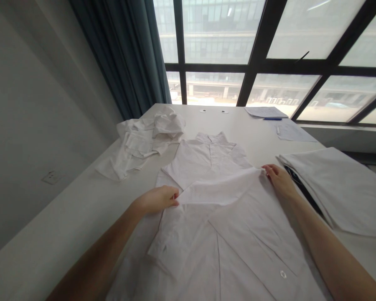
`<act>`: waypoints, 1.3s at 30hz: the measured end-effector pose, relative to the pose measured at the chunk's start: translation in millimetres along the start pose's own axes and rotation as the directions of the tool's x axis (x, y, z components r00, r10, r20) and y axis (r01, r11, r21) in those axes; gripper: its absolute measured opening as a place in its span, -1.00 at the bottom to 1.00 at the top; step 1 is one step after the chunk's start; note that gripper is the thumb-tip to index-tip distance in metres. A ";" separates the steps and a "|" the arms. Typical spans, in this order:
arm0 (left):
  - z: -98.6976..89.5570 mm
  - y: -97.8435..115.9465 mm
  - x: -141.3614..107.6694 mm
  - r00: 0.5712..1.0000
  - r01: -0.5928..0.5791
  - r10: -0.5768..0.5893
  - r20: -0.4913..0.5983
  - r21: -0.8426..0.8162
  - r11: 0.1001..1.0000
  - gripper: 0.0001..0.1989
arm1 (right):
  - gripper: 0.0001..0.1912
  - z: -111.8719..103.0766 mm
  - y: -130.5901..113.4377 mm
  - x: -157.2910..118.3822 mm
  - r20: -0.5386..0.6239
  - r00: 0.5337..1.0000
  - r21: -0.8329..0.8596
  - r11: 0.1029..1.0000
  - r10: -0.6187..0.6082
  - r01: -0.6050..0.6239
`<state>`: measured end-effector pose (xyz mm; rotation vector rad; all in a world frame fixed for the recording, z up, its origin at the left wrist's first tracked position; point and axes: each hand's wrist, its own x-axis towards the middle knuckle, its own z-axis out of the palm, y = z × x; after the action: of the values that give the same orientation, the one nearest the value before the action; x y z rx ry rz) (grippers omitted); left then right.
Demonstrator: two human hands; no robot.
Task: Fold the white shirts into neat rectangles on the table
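Observation:
A long white coat lies spread over the table, its collar toward the window and its lower part running off the bottom of the view. My left hand pinches a folded edge of the coat's cloth at its left side. On the right side, my right hand grips another point of the same cloth between thumb and fingers, slightly raised. A band of fabric stretches between the two hands across the coat. Lower right on the coat is a small pale ring or button.
Crumpled white cloth lies at the back left of the white table. Folded white fabric with a dark item under its edge is on the right. Papers and a blue pen are near the window. A dark curtain hangs behind.

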<state>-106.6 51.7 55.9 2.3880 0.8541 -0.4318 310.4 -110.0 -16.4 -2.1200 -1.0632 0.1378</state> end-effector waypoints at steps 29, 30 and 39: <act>50.3 -15.5 -68.2 0.993 0.081 -0.116 0.009 -0.768 0.636 -0.23 | -0.77 -0.8 2.6 -3.9 0.077 0.853 -0.181 0.834 -0.516 0.521; 51.4 -15.4 -69.5 0.993 0.090 -0.112 0.026 -0.781 0.618 -0.21 | -0.75 -2.3 2.0 -3.7 0.048 0.863 -0.194 0.843 -0.503 0.502; 53.0 -3.4 -76.9 0.992 0.115 -0.130 -0.001 -0.447 0.887 -0.52 | -0.77 -18.0 17.0 6.7 0.251 0.870 -0.136 0.874 -0.425 0.466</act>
<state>-171.9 -14.8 48.5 1.9267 1.0009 -0.2147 332.9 -121.8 -13.3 -1.9918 -1.7352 0.0380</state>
